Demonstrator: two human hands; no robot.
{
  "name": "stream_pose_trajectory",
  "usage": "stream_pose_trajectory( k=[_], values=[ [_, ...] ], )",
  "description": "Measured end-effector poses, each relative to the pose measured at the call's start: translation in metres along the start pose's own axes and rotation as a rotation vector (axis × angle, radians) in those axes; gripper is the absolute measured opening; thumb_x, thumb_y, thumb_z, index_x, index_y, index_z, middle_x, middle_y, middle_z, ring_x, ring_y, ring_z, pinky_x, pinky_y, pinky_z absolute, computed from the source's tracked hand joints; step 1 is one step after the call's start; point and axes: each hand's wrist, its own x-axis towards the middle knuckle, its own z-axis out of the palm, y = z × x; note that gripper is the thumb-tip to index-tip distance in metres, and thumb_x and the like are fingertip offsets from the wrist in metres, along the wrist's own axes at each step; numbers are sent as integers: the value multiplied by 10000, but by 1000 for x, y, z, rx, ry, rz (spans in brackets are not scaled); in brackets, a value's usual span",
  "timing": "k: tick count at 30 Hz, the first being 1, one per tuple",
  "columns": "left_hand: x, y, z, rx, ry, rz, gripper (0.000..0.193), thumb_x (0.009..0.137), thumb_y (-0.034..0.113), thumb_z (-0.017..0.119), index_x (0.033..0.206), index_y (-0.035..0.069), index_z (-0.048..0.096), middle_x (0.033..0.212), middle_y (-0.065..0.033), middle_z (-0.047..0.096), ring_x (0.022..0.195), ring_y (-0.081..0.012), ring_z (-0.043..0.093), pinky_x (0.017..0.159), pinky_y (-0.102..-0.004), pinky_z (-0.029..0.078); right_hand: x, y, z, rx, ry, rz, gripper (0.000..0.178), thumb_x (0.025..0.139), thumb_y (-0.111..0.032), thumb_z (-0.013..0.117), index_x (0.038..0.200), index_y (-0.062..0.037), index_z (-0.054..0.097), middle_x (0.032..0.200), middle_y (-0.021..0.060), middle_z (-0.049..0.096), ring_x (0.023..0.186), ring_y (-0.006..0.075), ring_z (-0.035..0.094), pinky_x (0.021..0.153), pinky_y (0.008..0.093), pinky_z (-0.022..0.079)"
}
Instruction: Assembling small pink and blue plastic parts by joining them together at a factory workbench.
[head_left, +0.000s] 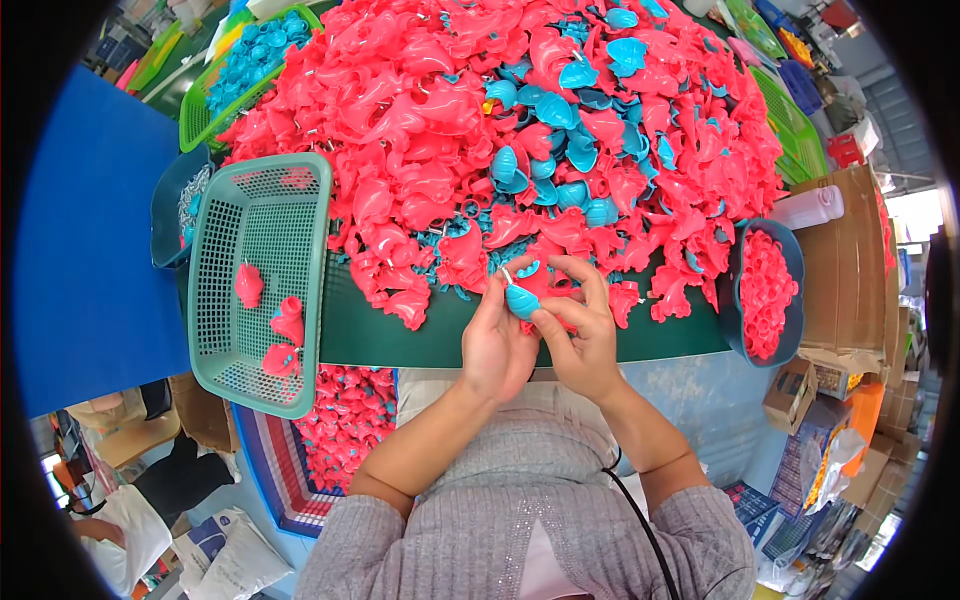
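Observation:
Near the table's front edge, both hands are together around a small plastic assembly. My right hand [582, 340] pinches a ribbed blue shell-shaped piece [521, 301] between thumb and fingers. My left hand [497, 340] is closed on the same assembly from the other side, its palm turned up. A small silvery pin [506, 275] sticks up beside the left fingertips. Pink plastic shows just behind the blue piece, though I cannot tell whether it belongs to the assembly. Just beyond the fingers lies a big heap of glossy pink molded parts [400, 130], with blue shell pieces [557, 110] scattered through it.
To the left stands a green mesh basket [322, 260] holding a few pink pieces. A dark bin [168, 215] of metal pins sits behind it. On the right is a bin [737, 330] of small pink parts, beside a cardboard box [845, 260]. Below the table, a crate [262, 460] holds pink pieces.

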Motion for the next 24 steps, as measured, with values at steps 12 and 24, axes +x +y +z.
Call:
stream_pose_trajectory(
  k=[12, 24],
  values=[
    [-3, 10, 4, -54, 31, -100, 404, 1032, 347, 283, 1297, 88, 444, 1266, -110, 513, 1192, -240, 480, 1064, -406, 348, 2, 1, -3, -107, -54, -148, 65, 744, -92, 696, 774, -39, 672, 1249, 173, 516, 1245, 410, 368, 1049, 506, 263],
    [-6, -2, 2, 141, 33, -19, 474, 1024, 424, 252, 1309, 89, 431, 1320, -91, 497, 1204, -225, 475, 1022, -389, 365, -5, -1, 4, -145, 59, -86, 113, 702, -124, 731, 793, -61, 709, 1283, 151, 510, 1267, 403, 361, 1061, 505, 258]
  ],
)
